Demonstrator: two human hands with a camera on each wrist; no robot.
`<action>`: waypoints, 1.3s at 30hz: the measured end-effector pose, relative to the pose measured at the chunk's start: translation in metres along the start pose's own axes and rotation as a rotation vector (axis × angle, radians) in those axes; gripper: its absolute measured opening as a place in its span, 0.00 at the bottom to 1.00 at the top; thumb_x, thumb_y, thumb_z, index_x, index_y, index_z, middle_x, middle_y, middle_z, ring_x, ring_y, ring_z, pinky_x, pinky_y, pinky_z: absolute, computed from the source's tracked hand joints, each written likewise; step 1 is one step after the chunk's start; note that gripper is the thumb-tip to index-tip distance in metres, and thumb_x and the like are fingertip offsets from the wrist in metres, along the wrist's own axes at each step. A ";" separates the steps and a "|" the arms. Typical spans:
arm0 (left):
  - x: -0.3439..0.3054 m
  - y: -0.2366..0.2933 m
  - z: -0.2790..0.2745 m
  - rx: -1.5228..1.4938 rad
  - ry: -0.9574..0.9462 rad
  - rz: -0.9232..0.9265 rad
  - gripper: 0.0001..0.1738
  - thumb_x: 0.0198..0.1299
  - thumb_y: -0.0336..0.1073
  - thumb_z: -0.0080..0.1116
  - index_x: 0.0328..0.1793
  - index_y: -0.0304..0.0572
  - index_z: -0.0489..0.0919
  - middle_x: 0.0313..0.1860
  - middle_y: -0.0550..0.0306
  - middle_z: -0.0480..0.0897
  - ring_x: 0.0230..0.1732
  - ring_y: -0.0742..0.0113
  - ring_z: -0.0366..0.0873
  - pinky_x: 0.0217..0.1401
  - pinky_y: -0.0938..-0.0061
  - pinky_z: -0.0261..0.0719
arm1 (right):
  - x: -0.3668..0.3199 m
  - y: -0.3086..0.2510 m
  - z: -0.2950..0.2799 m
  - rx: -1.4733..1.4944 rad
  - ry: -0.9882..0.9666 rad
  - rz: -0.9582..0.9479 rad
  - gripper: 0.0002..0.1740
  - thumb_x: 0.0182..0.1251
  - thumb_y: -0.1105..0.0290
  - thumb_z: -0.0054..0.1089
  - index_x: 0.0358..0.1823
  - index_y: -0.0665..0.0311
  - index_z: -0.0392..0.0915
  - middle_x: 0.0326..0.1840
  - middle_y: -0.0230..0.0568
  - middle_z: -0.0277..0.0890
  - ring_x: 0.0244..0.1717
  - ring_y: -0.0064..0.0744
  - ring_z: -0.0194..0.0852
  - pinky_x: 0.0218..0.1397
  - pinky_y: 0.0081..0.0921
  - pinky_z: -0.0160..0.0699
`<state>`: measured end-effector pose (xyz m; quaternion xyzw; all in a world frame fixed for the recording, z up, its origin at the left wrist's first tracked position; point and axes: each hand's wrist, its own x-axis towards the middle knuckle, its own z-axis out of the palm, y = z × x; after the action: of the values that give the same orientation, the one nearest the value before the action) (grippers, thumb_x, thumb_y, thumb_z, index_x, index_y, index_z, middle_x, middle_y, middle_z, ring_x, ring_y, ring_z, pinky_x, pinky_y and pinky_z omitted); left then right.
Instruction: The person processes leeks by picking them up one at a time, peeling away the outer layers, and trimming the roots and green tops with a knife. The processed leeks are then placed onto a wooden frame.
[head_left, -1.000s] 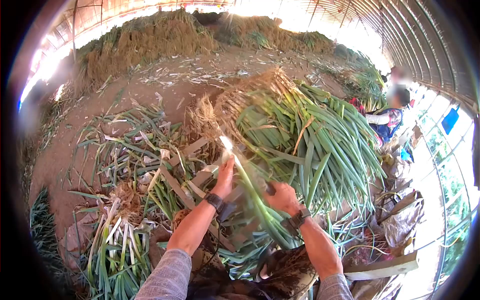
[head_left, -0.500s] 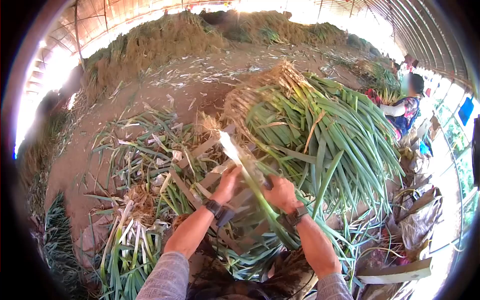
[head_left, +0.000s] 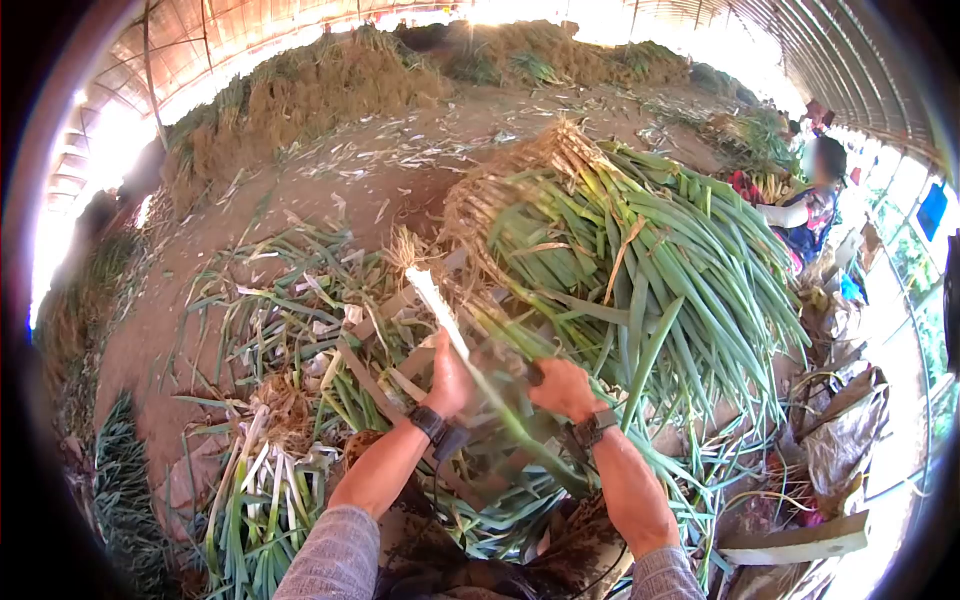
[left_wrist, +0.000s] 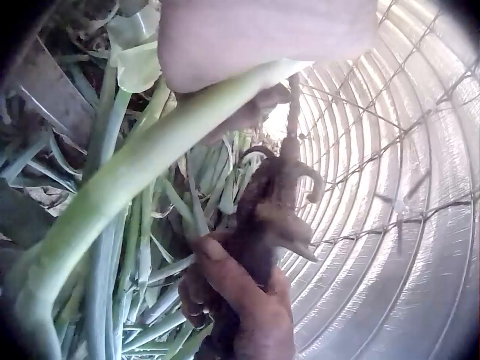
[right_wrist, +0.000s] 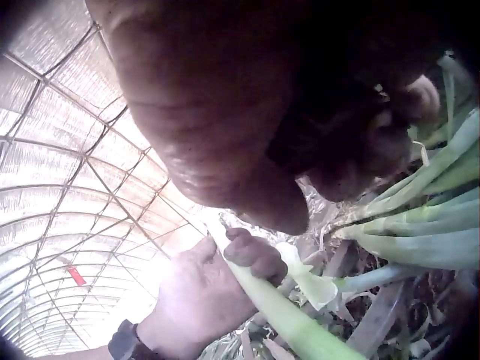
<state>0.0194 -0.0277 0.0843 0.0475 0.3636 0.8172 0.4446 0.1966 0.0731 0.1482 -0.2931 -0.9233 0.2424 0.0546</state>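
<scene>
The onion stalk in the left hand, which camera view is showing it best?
Head view: the onion stalk shows from roots to green part. Left wrist view: a close pale-green length, no roots. Right wrist view: a length gripped by the left hand.

The left hand (right_wrist: 206,292) grips a pale green stalk (right_wrist: 289,311) — the right hand (right_wrist: 240,105) dark, close up.

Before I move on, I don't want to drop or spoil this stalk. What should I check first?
- Left hand secure on the stalk: ok, fingers curled round it.
- Root tuft off the white end: not ok, attached.
- Dark item at the right hand identified: cannot tell, too small and dark.
- Loose leaves cleared from the ground: not ok, scattered.
- Whole stalk undamaged: cannot tell, partly hidden.
</scene>
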 end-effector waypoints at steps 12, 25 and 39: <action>-0.006 0.020 0.008 -0.027 -0.073 -0.073 0.42 0.58 0.84 0.32 0.22 0.52 0.66 0.11 0.65 0.54 0.13 0.66 0.54 0.18 0.67 0.58 | 0.001 -0.022 0.000 0.064 0.181 -0.133 0.21 0.56 0.55 0.64 0.45 0.60 0.81 0.36 0.50 0.83 0.39 0.53 0.83 0.46 0.44 0.81; -0.013 0.017 0.016 -0.080 -0.022 -0.024 0.37 0.65 0.77 0.34 0.39 0.50 0.74 0.26 0.58 0.73 0.29 0.62 0.74 0.36 0.62 0.76 | 0.019 -0.036 0.002 0.053 0.048 -0.106 0.30 0.58 0.43 0.60 0.51 0.61 0.81 0.38 0.54 0.83 0.43 0.55 0.82 0.49 0.45 0.80; -0.046 0.022 0.024 0.050 -0.118 -0.126 0.37 0.73 0.67 0.31 0.53 0.36 0.72 0.44 0.47 0.79 0.49 0.50 0.79 0.63 0.48 0.77 | 0.008 -0.012 0.001 0.074 0.050 -0.071 0.30 0.61 0.40 0.56 0.50 0.58 0.83 0.39 0.53 0.83 0.44 0.55 0.82 0.50 0.44 0.79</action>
<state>0.0414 -0.0566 0.1268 0.0838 0.3594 0.7741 0.5144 0.1835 0.0685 0.1531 -0.2638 -0.9219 0.2667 0.0970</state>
